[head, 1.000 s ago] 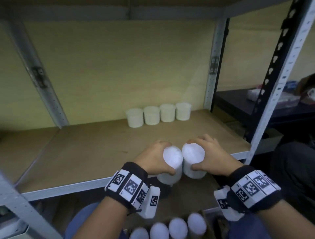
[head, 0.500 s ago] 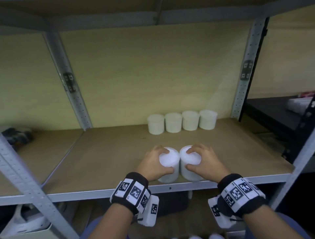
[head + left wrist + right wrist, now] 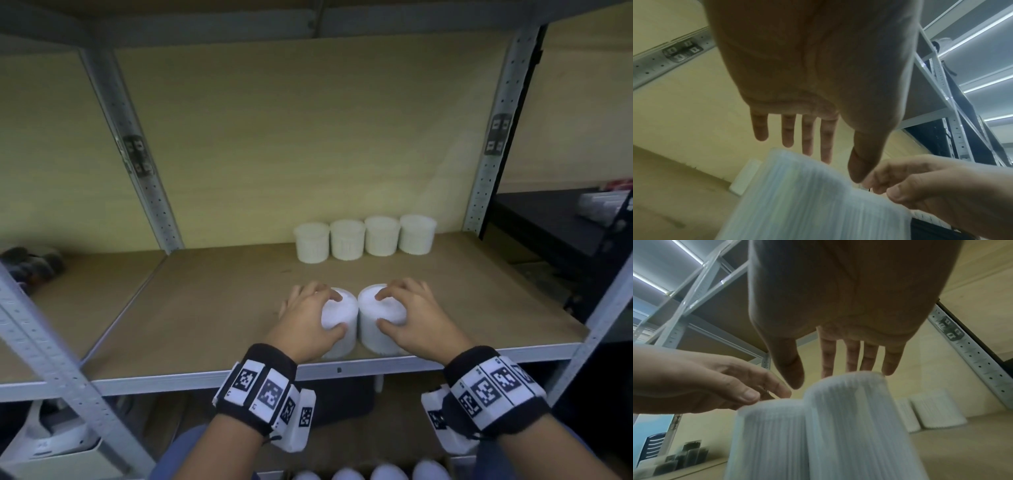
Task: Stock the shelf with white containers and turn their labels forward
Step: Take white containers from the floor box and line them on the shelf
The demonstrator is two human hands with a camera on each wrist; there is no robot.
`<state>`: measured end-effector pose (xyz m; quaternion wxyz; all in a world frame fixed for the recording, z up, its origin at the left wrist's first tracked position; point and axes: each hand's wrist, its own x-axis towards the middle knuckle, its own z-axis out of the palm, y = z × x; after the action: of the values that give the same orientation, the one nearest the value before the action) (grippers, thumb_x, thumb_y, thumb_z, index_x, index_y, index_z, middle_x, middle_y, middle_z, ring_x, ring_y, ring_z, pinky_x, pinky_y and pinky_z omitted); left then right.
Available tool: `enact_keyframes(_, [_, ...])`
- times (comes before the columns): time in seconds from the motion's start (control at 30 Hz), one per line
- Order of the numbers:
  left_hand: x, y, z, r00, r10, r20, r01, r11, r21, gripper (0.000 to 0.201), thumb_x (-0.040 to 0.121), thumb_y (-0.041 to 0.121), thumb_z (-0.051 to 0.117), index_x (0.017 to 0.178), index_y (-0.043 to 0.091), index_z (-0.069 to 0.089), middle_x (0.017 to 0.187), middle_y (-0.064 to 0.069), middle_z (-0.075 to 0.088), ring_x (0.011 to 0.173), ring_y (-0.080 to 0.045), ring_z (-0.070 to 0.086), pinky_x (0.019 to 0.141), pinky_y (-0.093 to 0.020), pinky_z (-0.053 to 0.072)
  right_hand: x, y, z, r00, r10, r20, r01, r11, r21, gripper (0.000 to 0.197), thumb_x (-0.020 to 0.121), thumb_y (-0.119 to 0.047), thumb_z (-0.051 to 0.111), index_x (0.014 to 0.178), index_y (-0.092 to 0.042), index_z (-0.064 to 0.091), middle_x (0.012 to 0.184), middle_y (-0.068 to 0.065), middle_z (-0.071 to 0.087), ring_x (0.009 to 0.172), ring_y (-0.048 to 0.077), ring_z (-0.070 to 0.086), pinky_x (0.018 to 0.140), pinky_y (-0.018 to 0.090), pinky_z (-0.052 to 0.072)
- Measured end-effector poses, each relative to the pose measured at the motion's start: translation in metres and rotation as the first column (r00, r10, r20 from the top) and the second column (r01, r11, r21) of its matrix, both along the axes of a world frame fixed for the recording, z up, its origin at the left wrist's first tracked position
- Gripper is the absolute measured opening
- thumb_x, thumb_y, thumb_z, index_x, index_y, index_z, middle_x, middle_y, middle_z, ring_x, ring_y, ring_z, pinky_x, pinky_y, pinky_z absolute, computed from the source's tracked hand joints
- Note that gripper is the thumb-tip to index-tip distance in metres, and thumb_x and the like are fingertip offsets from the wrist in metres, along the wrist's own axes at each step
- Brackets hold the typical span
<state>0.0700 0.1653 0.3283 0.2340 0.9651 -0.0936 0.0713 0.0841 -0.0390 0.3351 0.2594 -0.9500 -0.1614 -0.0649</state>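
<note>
Two white ribbed containers stand side by side, touching, near the front edge of the wooden shelf board [image 3: 205, 308]. My left hand [image 3: 334, 313] grips the left container [image 3: 342, 342] from above, fingertips on the lid's far side and thumb on its near side. My right hand [image 3: 385, 308] holds the right container [image 3: 375, 342] the same way. In the wrist views the left container [image 3: 807, 203] and the right container [image 3: 855, 418] show blurred ribbed sides and no label. A row of several white containers [image 3: 363, 240] stands at the back.
Grey perforated posts [image 3: 133, 150] [image 3: 489, 144] frame the bay, and a front post [image 3: 51, 359] slants at the left. The metal front rail [image 3: 171, 380] runs just below my wrists. Dark items [image 3: 30, 263] lie on the left shelf. More white lids [image 3: 370, 474] show below.
Both containers came up from below the shelf edge and now stand on the board. My hands shifted from gripping their sides to holding the lids from above.
</note>
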Motion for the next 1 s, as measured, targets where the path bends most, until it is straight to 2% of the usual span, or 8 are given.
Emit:
enact_keyframes(0.1, [-0.004,-0.004,0.001,1.000,-0.010,0.003,0.011,0.999,-0.033,0.035,0.083,0.036,0.060,0.117,0.028,0.057,0.122,0.010,0.047,0.120,-0.012,0.039,0.106,-0.033,0.034,-0.003,-0.002,0.007,1.000,-0.001,0.007,0.001,0.997,-0.081,0.031,0.085,-0.027,0.060,0.116,-0.023,0.060,0.122,-0.006,0.049,0.120,0.015,0.041,0.103,0.027,0.033])
enact_keyframes(0.17, [-0.006,-0.007,-0.001,1.000,-0.013,0.002,0.013,1.000,-0.028,0.030,0.084,0.031,0.058,0.113,0.027,0.059,0.122,0.009,0.050,0.120,-0.013,0.042,0.106,-0.033,0.033,-0.005,-0.002,0.009,1.000,0.010,-0.020,-0.012,0.993,-0.115,0.027,0.086,-0.024,0.059,0.113,-0.020,0.061,0.122,-0.005,0.052,0.119,0.014,0.043,0.101,0.024,0.034])
enact_keyframes(0.27, [-0.007,-0.009,-0.005,0.999,0.005,0.032,-0.004,1.000,-0.025,0.028,0.085,0.027,0.056,0.112,0.026,0.061,0.123,0.009,0.053,0.121,-0.012,0.043,0.106,-0.032,0.033,-0.006,-0.002,0.008,1.000,0.019,-0.024,-0.021,0.996,-0.085,0.024,0.087,-0.021,0.059,0.110,-0.018,0.062,0.120,-0.004,0.054,0.118,0.012,0.044,0.092,0.017,0.031])
enact_keyframes(0.43, [-0.005,-0.009,-0.008,0.999,0.017,0.049,-0.014,0.998,-0.053,0.028,0.084,0.024,0.056,0.111,0.025,0.063,0.122,0.008,0.055,0.121,-0.012,0.045,0.106,-0.033,0.036,-0.004,-0.003,0.006,1.000,0.019,-0.006,-0.019,0.997,-0.069,0.022,0.085,-0.021,0.061,0.106,-0.016,0.065,0.116,-0.004,0.059,0.114,0.013,0.048,0.088,0.015,0.031])
enact_keyframes(0.77, [0.011,0.002,-0.010,0.998,0.043,0.045,-0.039,0.996,-0.078,0.029,0.084,0.020,0.057,0.113,0.021,0.064,0.126,0.005,0.055,0.123,-0.014,0.045,0.108,-0.033,0.036,0.014,0.010,0.000,0.999,0.048,0.010,-0.047,0.996,-0.070,0.023,0.085,-0.020,0.061,0.107,-0.016,0.066,0.119,-0.002,0.061,0.115,0.015,0.050,0.089,0.018,0.034])
enact_keyframes(1.0, [0.036,0.026,-0.007,0.994,0.103,0.032,-0.101,0.993,-0.068,0.030,0.084,0.019,0.058,0.113,0.019,0.064,0.126,0.001,0.056,0.120,-0.019,0.048,0.103,-0.032,0.040,0.043,0.041,0.002,0.997,0.082,-0.001,-0.082,0.993,-0.087,0.025,0.086,-0.021,0.062,0.110,-0.015,0.066,0.120,0.003,0.061,0.112,0.019,0.054,0.092,0.025,0.040])
